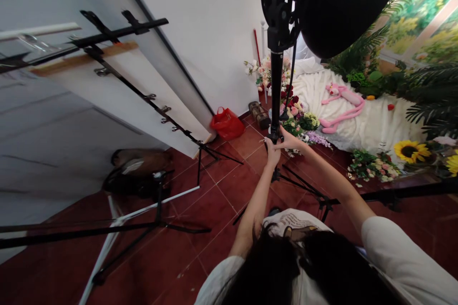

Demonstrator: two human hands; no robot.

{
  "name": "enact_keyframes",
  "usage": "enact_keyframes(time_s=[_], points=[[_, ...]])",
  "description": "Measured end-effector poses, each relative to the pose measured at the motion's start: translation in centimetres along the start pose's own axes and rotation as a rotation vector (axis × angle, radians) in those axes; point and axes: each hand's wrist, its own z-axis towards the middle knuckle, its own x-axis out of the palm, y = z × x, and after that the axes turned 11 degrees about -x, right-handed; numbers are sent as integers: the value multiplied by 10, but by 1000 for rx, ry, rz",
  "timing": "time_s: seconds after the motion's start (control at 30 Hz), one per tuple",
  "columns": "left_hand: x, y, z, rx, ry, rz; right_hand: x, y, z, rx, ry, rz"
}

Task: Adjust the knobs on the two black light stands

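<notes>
The fingers of the left hand curl narrowly around the lower part of the light stand pole, at a small knob on a collar; whether they grip it tight cannot be told at this size. The right hand reaches in from the other side, its fingers stretched toward the same collar and touching the pole just beside the left hand. The pole stands upright on the red tiled floor, its thin black legs spread beneath the person's arms, and at its top it carries a big black lamp shade. Behind the pole lie bunches of flowers, a white blanket with a pink plush toy on it, and a sunflower. A red bag sits against the white wall, and another stand is at left.
</notes>
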Motion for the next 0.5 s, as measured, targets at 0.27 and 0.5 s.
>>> enact_keyframes(time_s=[0.27, 0.5], points=[[-10, 1, -4, 90, 15, 69, 45, 16, 11, 134, -350, -304], [-16, 0, 14, 111, 42, 70, 30, 39, 29, 43, -379, -336]])
